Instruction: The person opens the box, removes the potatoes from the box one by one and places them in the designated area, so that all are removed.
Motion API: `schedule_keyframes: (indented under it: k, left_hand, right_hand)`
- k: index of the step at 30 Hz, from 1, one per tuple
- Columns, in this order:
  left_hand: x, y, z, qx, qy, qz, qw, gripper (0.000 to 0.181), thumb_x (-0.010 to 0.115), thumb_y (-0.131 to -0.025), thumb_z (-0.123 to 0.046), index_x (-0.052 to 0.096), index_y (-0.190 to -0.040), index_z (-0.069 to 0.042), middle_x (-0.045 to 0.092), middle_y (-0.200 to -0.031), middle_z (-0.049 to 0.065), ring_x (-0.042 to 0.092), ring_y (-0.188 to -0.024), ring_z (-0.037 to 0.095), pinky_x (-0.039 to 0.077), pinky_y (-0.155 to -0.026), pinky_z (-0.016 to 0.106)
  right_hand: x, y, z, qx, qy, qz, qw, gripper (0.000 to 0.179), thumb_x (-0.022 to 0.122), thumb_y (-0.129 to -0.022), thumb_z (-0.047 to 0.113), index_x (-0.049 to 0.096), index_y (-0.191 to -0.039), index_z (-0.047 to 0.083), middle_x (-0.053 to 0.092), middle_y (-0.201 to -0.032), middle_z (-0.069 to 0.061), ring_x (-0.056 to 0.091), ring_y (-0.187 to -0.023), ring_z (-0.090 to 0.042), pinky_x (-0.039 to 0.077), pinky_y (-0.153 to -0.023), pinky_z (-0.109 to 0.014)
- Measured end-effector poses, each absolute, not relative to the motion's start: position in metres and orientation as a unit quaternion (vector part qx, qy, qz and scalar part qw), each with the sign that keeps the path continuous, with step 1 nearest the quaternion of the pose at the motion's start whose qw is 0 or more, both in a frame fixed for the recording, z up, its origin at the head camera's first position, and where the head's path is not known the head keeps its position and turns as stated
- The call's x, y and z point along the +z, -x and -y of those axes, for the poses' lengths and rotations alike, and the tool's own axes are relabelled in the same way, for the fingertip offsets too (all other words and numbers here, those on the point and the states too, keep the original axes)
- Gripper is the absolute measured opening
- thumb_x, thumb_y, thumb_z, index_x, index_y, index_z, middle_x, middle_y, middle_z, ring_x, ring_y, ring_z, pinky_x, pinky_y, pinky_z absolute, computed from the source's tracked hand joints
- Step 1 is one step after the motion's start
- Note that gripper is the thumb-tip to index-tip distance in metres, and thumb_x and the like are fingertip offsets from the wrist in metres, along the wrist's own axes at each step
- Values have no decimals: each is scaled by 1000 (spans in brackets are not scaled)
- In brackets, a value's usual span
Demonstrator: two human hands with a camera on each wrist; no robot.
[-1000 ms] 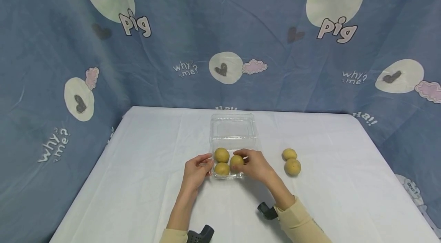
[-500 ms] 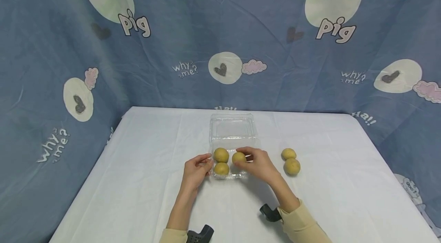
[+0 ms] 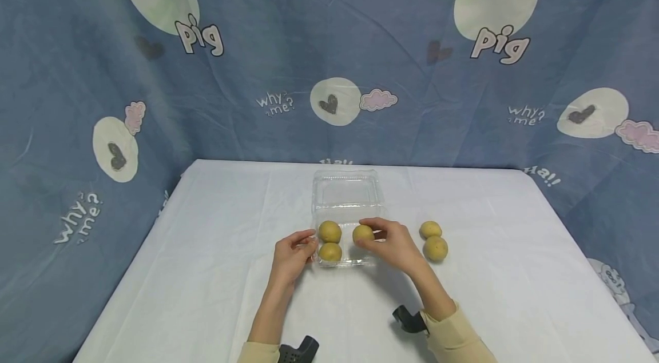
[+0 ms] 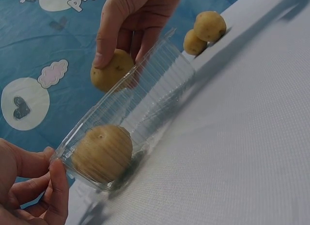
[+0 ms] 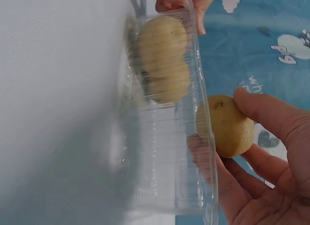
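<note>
A clear plastic clamshell box (image 3: 346, 188) lies with its lid folded back, away from me. Two potatoes, one far (image 3: 329, 231) and one near (image 3: 330, 252), fill the left side of its base. My left hand (image 3: 290, 255) pinches the box's left rim between thumb and fingers, as the left wrist view shows. Over the right part of the base, my right hand (image 3: 392, 244) holds a third potato (image 5: 227, 126) by thumb and fingertips. In both wrist views this potato is up at rim height, above the box floor.
Two more potatoes, a smaller (image 3: 430, 229) and a larger (image 3: 436, 249), sit together on the white tablecloth (image 3: 494, 271) to the right of the box. A blue printed curtain (image 3: 231, 123) hangs behind the table. Dark wrist-camera mounts (image 3: 410, 319) hang by the forearms.
My right hand has shifted rightward and slightly away from me with its potato, leaving a wider gap to the pair in the box. The left hand keeps its place on the rim.
</note>
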State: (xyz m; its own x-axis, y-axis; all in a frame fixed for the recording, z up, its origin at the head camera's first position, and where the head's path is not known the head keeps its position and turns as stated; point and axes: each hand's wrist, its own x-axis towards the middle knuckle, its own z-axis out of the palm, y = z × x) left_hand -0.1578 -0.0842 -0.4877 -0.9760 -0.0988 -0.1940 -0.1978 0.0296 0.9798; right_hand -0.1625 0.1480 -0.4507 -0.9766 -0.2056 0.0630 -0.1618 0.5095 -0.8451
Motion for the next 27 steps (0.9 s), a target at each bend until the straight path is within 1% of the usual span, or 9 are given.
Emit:
schedule_keyframes:
  k: [7,15,21,27]
  left_hand:
    - [-488,158,84,692,103,-714,40,28,68,-91,-6,66,-117,4,60,-93,9,58,-69,13,52,-58,23]
    - [-488,158,84,690,106,-715,33,26,68,-91,-5,66,-116,4,61,-93,10,57,-68,12,52,-57,22]
    - [-488,158,84,693,109,-712,36,27,68,-90,-4,66,-116,5,61,-93,10,57,-67,11,51,-57,22]
    - [-486,158,85,693,107,-712,36,28,68,-90,-4,66,-117,5,61,-93,10,57,-67,11,51,-57,22]
  right_hand:
    - [-449,159,-153,-481,90,-872,22,45,81,-81,21,67,-122,7,69,-112,-4,68,-95,-23,56,-76,-32]
    - [-450,155,-158,-483,91,-870,23,46,81,-82,21,67,-122,5,68,-114,-5,67,-96,-23,56,-79,-34]
    - [-450,153,-161,-487,93,-868,20,46,81,-82,22,67,-123,7,68,-116,-4,67,-96,-21,55,-77,-31]
    - [-450,150,-166,-496,93,-863,21,46,81,-82,21,66,-124,6,68,-115,-5,67,-96,-23,55,-77,-30]
